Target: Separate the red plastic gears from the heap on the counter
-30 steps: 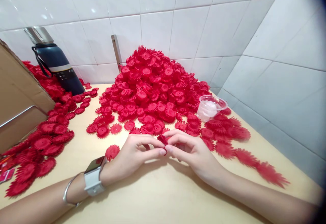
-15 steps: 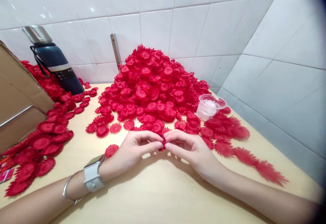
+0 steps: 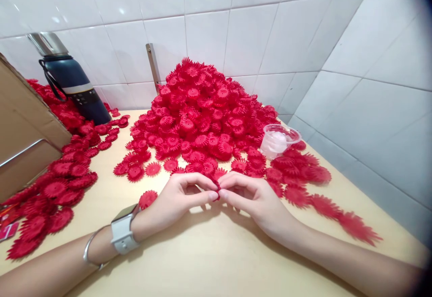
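Between my two hands, just above the table, is a small red fringed disc, mostly covered by the fingertips. My left hand pinches its left side with thumb and fingers. From the other side my right hand closes thumb and fingers on it, the fingertips of both hands nearly meeting. Right behind them rises a big heap of like red fringed discs. One loose disc lies beside my left wrist, which wears a watch and a bangle.
A clear plastic cup with something whitish inside stands at the heap's right. On the left are a dark blue flask, a cardboard box and more red discs. Tiled walls close off the back and right.
The fingertips have closed in slightly around the red disc, so less of it shows. Otherwise both hands stay in the same place.
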Motion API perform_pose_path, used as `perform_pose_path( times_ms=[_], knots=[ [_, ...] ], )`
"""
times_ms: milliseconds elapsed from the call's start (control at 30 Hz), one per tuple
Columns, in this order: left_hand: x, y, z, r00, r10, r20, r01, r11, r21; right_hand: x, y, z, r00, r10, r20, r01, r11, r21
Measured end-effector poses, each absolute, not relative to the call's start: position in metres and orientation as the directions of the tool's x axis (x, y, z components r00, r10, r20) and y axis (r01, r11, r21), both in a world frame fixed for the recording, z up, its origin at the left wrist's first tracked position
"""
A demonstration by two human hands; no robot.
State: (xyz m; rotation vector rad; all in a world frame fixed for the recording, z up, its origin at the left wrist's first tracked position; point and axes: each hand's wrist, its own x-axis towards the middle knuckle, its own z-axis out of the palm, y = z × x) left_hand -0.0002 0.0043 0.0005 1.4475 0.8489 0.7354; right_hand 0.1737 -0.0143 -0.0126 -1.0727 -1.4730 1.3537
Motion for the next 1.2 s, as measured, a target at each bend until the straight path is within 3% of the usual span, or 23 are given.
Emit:
perform_pose_path(
  times_ms=[233,700,867,1033,1200],
  knots=[
    [0.0001,0.0036,-0.0040,0.516,0.855,-0.046,0.085,0.002,0.996,0.1755,-0.0141,-0.0146,-0.276,0.958,0.075,0.101,0.106,-0.989],
    [-0.0004,0.0045,-0.0036,0.537,0.843,-0.025,0.176,-0.083,0.981,0.1753,-0.0154,-0.0126,-0.254,0.966,0.045,0.075,0.066,-0.995],
    [-0.0008,0.0019,-0.0034,0.580,0.812,0.068,0.229,-0.243,0.943,0.1732,-0.0175,-0.0085,-0.249,0.968,-0.031,0.065,-0.015,-0.998],
    [-0.0016,-0.0020,-0.0027,0.663,0.728,0.172,0.334,-0.494,0.802,0.1733,-0.0185,-0.0087,-0.258,0.965,-0.044,0.113,-0.015,-0.993],
    [-0.0004,-0.0029,-0.0001,0.617,0.766,0.183,0.366,-0.485,0.795,0.1746,-0.0162,-0.0110,-0.259,0.965,-0.031,0.101,-0.005,-0.995]
  ],
)
